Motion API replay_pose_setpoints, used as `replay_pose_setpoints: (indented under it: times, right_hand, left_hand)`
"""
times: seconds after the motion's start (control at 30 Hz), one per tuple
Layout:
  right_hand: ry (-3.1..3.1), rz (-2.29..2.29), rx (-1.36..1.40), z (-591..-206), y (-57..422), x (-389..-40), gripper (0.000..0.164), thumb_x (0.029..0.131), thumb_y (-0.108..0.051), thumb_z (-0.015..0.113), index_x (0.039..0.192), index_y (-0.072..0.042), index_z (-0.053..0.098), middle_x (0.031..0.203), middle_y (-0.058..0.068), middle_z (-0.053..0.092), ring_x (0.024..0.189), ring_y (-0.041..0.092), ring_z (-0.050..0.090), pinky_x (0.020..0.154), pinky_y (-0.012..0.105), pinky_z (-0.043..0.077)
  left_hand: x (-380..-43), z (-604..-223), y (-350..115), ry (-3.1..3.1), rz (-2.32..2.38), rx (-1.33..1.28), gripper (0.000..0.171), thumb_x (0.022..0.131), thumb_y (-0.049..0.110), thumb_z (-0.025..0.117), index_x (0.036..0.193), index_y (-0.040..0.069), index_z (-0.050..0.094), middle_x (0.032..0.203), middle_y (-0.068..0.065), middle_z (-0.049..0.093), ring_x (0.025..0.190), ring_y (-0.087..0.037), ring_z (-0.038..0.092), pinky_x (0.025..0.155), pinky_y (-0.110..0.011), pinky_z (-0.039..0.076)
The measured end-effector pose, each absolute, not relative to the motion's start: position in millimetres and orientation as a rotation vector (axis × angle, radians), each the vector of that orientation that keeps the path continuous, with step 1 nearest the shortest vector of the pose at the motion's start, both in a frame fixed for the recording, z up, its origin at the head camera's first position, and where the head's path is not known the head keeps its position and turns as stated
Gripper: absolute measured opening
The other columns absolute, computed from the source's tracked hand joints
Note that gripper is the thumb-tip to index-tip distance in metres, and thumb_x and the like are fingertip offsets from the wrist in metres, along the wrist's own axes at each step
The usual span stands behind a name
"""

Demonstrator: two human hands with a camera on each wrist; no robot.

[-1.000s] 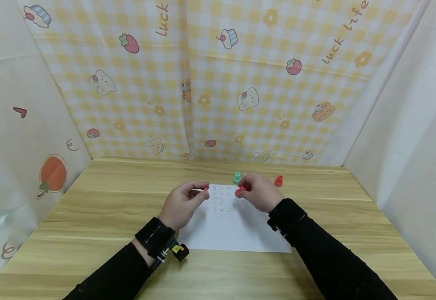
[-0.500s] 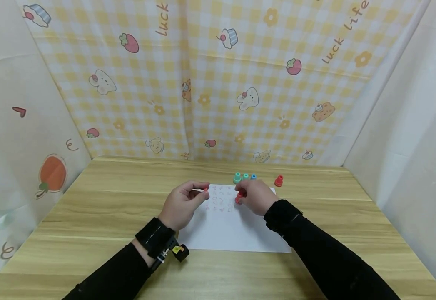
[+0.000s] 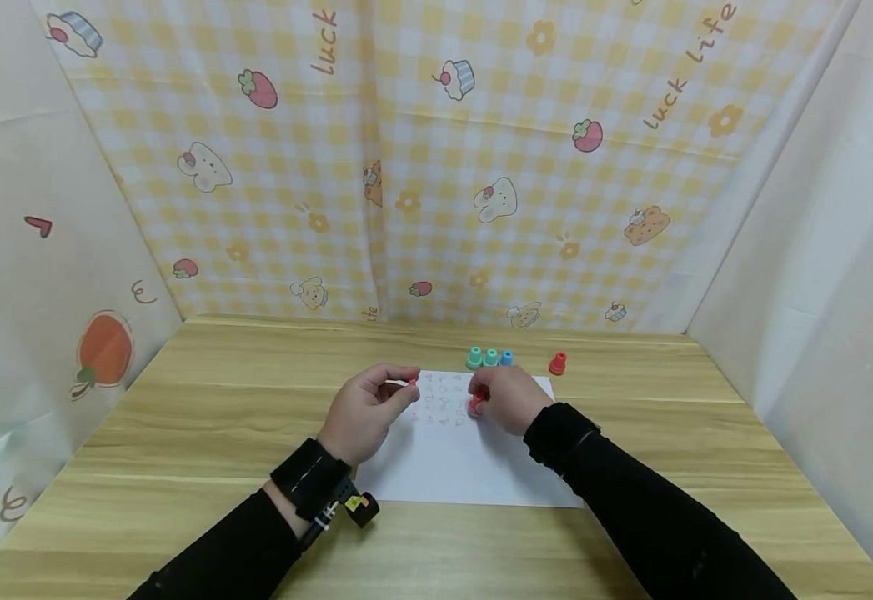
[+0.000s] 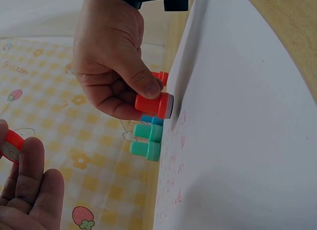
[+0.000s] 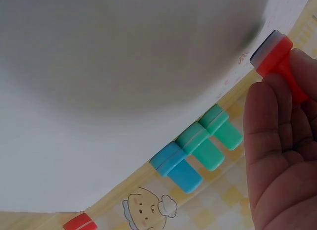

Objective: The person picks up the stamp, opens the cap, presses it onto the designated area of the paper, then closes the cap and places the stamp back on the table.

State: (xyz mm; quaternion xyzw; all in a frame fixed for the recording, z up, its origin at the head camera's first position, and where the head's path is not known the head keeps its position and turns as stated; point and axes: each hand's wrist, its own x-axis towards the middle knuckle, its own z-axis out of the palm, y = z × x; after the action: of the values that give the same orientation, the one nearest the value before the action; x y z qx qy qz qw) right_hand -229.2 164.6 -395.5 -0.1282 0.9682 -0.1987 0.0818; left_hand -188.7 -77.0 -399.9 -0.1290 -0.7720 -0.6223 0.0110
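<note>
My right hand [image 3: 513, 400] pinches a red toy stamp [image 4: 154, 106] by its handle between thumb and fingers. Its dark printing face points down, close over a white sheet of paper [image 3: 466, 467]. Rows of small red stamped prints [image 3: 436, 400] mark the upper part of that sheet. Over the paper's left edge, my left hand [image 3: 359, 417] pinches a small round red cap [image 4: 12, 146] between thumb and fingertips. Most of the cap is hidden by the fingers in the head view.
Behind the paper stand two green stamps [image 5: 200, 146] and a blue stamp [image 5: 176, 165] in a row. Another red stamp [image 3: 558, 363] stands to their right. A checked curtain [image 3: 436, 208] hangs at the table's [image 3: 256, 358] back edge, with white cloth on both sides.
My right hand has moved slightly toward me with the red stamp, down beside the prints. The green and blue stamps behind it have come into view. The left hand has stayed in place.
</note>
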Motion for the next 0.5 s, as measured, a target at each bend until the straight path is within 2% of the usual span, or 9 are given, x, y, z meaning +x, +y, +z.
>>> replay_pose_setpoints:
  times: [0.5]
  right_hand:
    - [2.903, -0.563, -0.406, -399.6, 163.7, -231.1, 0.010, 0.094, -0.013, 0.080, 0.103, -0.013, 0.076, 0.086, -0.002, 0.066, 0.082, 0.018, 0.057, 0.084, 0.035, 0.054]
  left_hand:
    - [-188.5, -399.9, -76.1, -2.398, -1.943, -0.389, 0.021, 0.101, 0.008, 0.070, 0.121, 0.007, 0.075, 0.119, -0.010, 0.074, 0.097, -0.015, 0.072, 0.077, -0.020, 0.055]
